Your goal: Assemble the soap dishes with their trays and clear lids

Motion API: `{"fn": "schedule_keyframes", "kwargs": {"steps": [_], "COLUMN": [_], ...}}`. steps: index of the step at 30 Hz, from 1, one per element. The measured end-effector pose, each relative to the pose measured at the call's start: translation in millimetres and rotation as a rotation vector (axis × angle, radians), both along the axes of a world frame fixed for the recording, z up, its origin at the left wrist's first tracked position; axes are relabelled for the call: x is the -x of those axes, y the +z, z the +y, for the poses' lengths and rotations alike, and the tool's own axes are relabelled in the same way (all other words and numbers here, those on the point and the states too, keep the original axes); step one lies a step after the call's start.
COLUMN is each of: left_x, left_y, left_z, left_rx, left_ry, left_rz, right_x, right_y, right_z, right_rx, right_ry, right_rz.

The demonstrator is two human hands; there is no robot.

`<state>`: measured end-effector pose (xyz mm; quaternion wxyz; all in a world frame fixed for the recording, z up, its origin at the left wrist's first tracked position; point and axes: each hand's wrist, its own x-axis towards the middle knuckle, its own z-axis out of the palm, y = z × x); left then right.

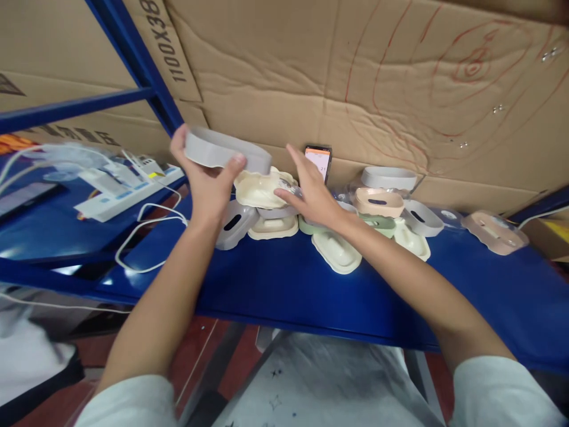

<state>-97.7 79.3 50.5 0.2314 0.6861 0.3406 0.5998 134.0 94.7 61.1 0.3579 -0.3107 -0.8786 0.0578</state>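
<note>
My left hand (207,181) is raised at the back left of the blue shelf, fingers and thumb closed round a light grey oval soap dish (226,149) held tilted. Just below that dish lies a cream soap dish (258,190) with a wavy rim, on top of other pieces. My right hand (313,193) is open, thumb and fingers apart, over the middle of the group. Its thumb is close to the cream dish and a small clear piece; whether it touches them I cannot tell. A cream tray (336,252) lies below my right wrist.
A phone (318,159) leans against the cardboard wall (284,71). Grey, peach and green dishes, such as a peach dish (379,202), crowd the back right, with another peach dish (495,231) farther right. A power strip (128,191) with white cables lies left, beside the blue post (133,53).
</note>
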Motion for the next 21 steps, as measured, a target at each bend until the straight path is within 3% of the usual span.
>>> {"fn": "schedule_keyframes", "kwargs": {"steps": [3, 6, 9, 12, 18, 21], "left_x": [-12, -19, -25, -31, -27, -17], "left_y": [-10.3, -18.3, -20.0, -17.4, -12.7, -14.7], "left_z": [-5, -6, -5, -7, -6, 2], "left_rx": [-0.002, 0.008, 0.022, 0.059, 0.066, 0.092], "left_ry": [-0.06, -0.128, -0.211, -0.245, 0.047, 0.143], "left_rz": [-0.044, -0.091, -0.134, -0.127, -0.208, -0.222], "right_x": [-14, -23, -32, -46, -83, -95], "right_y": [16.2, 25.3, 27.7, 25.7, 5.8, -7.0], "right_z": [-17, -29, -38, -46, -63, -67], "right_rx": [-0.068, 0.005, 0.103, 0.096, -0.04, -0.012], "right_ry": [0.122, 0.252, 0.178, 0.039, -0.241, -0.215], "right_rz": [0.022, 0.028, 0.147, 0.195, 0.055, -0.154]}}
